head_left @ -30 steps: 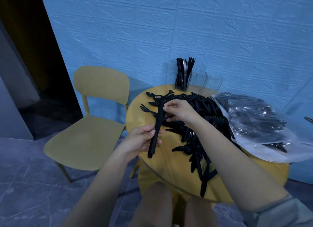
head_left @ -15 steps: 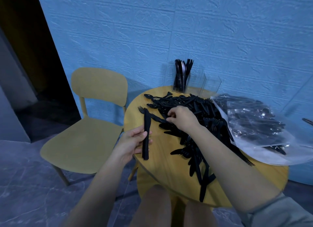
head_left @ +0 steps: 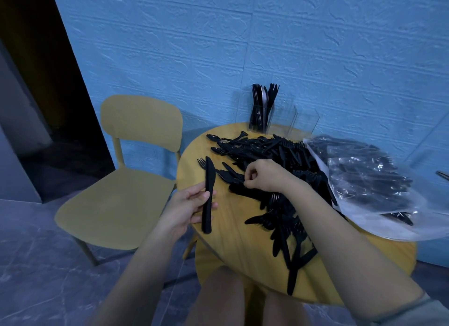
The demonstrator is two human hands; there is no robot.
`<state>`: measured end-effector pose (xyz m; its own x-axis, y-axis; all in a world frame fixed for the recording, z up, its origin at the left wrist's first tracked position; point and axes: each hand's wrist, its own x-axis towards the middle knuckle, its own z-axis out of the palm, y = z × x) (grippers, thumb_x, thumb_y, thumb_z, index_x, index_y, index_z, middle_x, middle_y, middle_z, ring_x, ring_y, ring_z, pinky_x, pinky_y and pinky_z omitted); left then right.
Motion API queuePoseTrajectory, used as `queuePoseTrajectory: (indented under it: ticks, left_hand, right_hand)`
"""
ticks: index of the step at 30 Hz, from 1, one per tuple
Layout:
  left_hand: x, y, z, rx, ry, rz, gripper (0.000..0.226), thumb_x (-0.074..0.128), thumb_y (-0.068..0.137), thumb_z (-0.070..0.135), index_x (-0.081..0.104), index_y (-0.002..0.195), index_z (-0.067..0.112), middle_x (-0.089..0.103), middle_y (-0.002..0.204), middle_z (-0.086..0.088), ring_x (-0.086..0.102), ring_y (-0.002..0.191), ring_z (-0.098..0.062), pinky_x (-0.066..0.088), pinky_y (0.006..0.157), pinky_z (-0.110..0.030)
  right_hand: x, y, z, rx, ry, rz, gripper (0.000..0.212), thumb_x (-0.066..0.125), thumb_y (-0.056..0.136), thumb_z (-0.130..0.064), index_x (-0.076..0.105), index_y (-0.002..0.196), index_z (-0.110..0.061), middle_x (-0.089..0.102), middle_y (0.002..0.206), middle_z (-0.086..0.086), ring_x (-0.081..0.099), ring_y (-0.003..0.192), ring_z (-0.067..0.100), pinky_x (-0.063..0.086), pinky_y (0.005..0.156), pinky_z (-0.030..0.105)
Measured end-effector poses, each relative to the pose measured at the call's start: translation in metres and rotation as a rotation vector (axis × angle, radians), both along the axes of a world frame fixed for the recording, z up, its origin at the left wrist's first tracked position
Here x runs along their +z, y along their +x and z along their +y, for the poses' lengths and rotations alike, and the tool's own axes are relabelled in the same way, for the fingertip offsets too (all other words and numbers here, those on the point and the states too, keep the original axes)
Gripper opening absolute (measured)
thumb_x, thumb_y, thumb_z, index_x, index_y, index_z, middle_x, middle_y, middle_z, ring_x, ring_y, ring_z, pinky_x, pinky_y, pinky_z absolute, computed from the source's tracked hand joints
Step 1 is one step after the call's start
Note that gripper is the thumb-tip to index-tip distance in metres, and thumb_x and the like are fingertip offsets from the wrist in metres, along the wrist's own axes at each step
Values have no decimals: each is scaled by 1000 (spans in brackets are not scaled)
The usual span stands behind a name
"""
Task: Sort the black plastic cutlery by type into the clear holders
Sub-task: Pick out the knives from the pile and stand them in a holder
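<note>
Nearest in, the left hand [head_left: 187, 207] grips a black knife [head_left: 208, 194] by its handle, blade up, at the near-left edge of the round table [head_left: 233, 231]. Just beyond, the right hand [head_left: 263, 177] curls into the pile [head_left: 279, 179] of loose cutlery, fingertips pinching at a piece too dark to name. Farther back lies a bag [head_left: 374, 187] of cutlery, and the clear holders [head_left: 279, 119] by the wall, leftmost compartment stocked.

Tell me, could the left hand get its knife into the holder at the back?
Probably yes. The left hand grips the knife, and nothing stands above the pile between it and the holder, whose top looks open.
</note>
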<state>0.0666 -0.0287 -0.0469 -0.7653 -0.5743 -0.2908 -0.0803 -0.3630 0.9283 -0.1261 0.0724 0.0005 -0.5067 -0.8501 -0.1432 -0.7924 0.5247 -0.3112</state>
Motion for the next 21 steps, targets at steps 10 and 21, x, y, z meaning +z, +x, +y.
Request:
queuePoseTrajectory:
  ticks: [10, 21]
  left_hand:
    - [1, -3, -1, 2, 0, -15, 44, 53, 94, 5, 45, 138, 10, 74, 95, 2, 71, 79, -15, 58, 62, -32]
    - [-3, -4, -1, -7, -43, -41, 40, 53, 94, 6, 50, 134, 12, 73, 99, 2, 71, 78, -14, 57, 61, -30]
  right_hand:
    - [1, -5, -50, -126, -60, 115, 16, 66, 87, -28, 72, 96, -16, 68, 101, 4, 62, 95, 22, 52, 84, 37]
    - [-9, -17, -68, -173, 71, -19, 31, 69, 85, -29, 66, 105, -6, 63, 106, 10, 60, 94, 23, 52, 82, 33]
